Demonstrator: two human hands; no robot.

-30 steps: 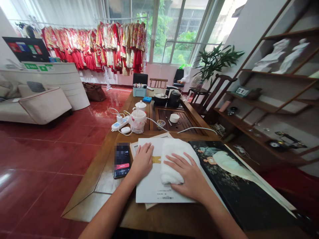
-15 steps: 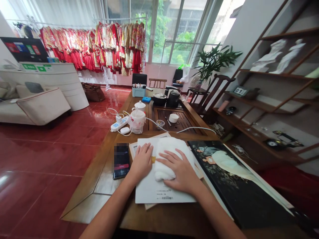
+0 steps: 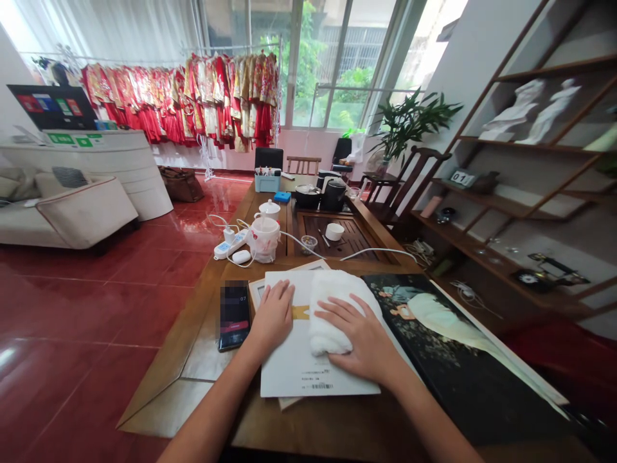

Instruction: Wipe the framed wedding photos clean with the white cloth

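Note:
A folded white towel (image 3: 332, 334) lies on the right half of a white book or folder (image 3: 284, 366) with a barcode along its near edge. My right hand (image 3: 354, 331) grips the towel from above, fingers spread over it and thumb at its near edge. On the left half of the white cover my left hand (image 3: 272, 315) rests flat and open, holding nothing. Between the hands a gold mark (image 3: 301, 312) shows on the cover. Part of a pale frame (image 3: 315, 265) sticks out from underneath.
Left of the book lies a phone (image 3: 234, 318); to the right, a dark painting (image 3: 463, 360) of a figure in a pale dress. Farther back are a power strip (image 3: 230, 245), a plastic cup (image 3: 264, 239), a white bowl (image 3: 334, 231) and a black kettle (image 3: 333, 194).
My right hand and the towel have slid to the right over the cover, uncovering more of the gold mark. My left hand stays in nearly the same place.

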